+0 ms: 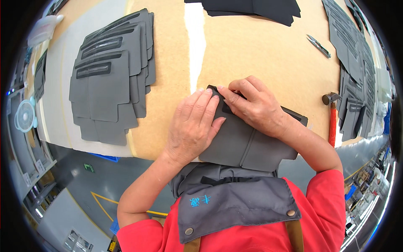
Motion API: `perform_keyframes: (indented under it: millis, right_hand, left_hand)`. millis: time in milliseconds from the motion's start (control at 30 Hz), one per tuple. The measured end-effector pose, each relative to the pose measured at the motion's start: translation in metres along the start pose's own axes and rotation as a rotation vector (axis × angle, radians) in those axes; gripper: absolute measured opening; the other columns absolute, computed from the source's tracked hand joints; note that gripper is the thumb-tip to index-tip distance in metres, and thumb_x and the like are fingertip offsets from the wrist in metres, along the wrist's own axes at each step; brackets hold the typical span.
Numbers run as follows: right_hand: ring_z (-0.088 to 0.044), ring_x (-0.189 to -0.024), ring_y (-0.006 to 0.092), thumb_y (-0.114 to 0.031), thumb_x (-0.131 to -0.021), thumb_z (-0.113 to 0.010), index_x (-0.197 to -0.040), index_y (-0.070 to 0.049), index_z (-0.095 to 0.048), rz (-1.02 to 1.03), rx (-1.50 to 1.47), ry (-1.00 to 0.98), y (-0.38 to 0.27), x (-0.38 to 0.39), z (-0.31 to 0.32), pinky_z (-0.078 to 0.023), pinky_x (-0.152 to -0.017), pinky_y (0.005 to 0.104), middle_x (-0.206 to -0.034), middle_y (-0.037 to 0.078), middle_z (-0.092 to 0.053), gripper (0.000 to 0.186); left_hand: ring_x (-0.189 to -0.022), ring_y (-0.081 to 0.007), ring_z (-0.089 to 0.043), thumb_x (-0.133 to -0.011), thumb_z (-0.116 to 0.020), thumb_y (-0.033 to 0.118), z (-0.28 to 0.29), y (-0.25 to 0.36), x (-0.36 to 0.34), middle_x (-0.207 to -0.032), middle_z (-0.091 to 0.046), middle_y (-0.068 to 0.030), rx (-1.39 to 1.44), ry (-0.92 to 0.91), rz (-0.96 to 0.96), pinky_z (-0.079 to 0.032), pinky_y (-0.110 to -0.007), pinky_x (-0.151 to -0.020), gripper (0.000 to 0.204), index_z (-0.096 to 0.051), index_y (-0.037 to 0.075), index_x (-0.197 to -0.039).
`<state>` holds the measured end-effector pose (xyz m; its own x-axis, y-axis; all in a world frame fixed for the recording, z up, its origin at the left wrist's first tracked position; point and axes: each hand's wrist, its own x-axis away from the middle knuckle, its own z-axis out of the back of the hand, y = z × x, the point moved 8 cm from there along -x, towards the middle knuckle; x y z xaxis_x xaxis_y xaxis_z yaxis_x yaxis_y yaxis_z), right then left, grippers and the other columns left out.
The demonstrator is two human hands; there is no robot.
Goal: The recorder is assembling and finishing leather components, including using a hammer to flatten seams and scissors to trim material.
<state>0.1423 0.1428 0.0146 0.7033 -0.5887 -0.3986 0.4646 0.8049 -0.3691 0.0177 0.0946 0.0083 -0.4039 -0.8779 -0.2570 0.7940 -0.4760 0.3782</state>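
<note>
A dark grey flat panel point(235, 143) with a seam down its middle and a black edge strip lies in front of me at the table's near edge. My left hand point(195, 119) rests flat on its left end, fingers stretched toward the black strip's corner. At the same corner my right hand point(256, 105) has thumb and fingers bent and closed on the black strip point(213, 89). Its curled fingers partly cover a dark slot in the panel. The strip's other end point(296, 113) shows beyond my right wrist.
Overlapping grey panels point(103, 84) lie on the left of the tan tabletop point(168, 105), with more panels point(352, 63) along the right. Black pieces point(252, 10) lie at the far side. Thread snips point(319, 46) and a red-handled hammer point(332, 113) sit to the right.
</note>
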Motion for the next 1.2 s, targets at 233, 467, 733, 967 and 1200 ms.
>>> perform_keyframes:
  millis: [233, 467, 733, 967, 1200]
  right_hand:
    - [-0.056, -0.084, 0.0244, -0.001, -0.073, -0.078, -0.126, -0.005, -0.069, -0.025, 0.034, -0.011, -0.006, -0.005, -0.003, -0.053, -0.075, 0.0365, -0.104, 0.008, -0.059, 0.054]
    - [-0.065, -0.097, 0.0285, -0.009, -0.088, -0.077, -0.129, -0.007, -0.069, -0.244, -0.209, -0.005, 0.02, 0.0, 0.004, -0.055, -0.082, 0.0385, -0.107, 0.012, -0.065, 0.042]
    - [-0.063, -0.087, 0.0235, 0.001, -0.084, -0.072, -0.118, -0.009, -0.076, -0.196, -0.144, 0.033, 0.018, 0.004, 0.0, -0.054, -0.074, 0.0339, -0.1, 0.006, -0.065, 0.036]
    - [-0.058, -0.088, 0.0239, -0.004, -0.079, -0.068, -0.119, -0.009, -0.074, -0.065, -0.002, 0.008, 0.009, 0.004, -0.001, -0.054, -0.08, 0.0339, -0.105, 0.002, -0.063, 0.041]
    - [-0.058, -0.09, 0.0247, -0.004, -0.078, -0.069, -0.124, -0.008, -0.071, 0.029, 0.017, -0.047, 0.002, 0.007, 0.003, -0.054, -0.083, 0.0339, -0.104, 0.004, -0.063, 0.046]
  left_hand:
    - [-0.128, -0.0337, -0.057, -0.089, -0.078, 0.02, -0.002, 0.002, 0.003, -0.138, -0.058, -0.0153, -0.009, -0.001, 0.008, -0.047, -0.045, -0.106, 0.052, -0.061, 0.0, -0.134]
    - [-0.123, -0.0354, -0.058, -0.092, -0.075, 0.019, 0.007, -0.018, 0.001, -0.133, -0.06, -0.0162, 0.036, 0.058, 0.052, -0.048, -0.045, -0.104, 0.055, -0.056, 0.002, -0.141]
    - [-0.109, -0.0287, -0.055, -0.095, -0.073, 0.029, 0.006, -0.021, -0.012, -0.114, -0.057, -0.0089, -0.01, 0.016, 0.16, -0.043, -0.043, -0.095, 0.053, -0.059, 0.008, -0.142]
    - [-0.112, -0.0287, -0.056, -0.094, -0.073, 0.032, 0.006, -0.019, -0.01, -0.117, -0.058, -0.0088, -0.12, 0.014, 0.115, -0.043, -0.044, -0.097, 0.047, -0.064, 0.01, -0.136]
    - [-0.124, -0.0317, -0.054, -0.094, -0.072, 0.035, 0.005, -0.008, -0.01, -0.131, -0.057, -0.0114, -0.138, 0.013, 0.058, -0.041, -0.046, -0.106, 0.049, -0.064, 0.007, -0.134]
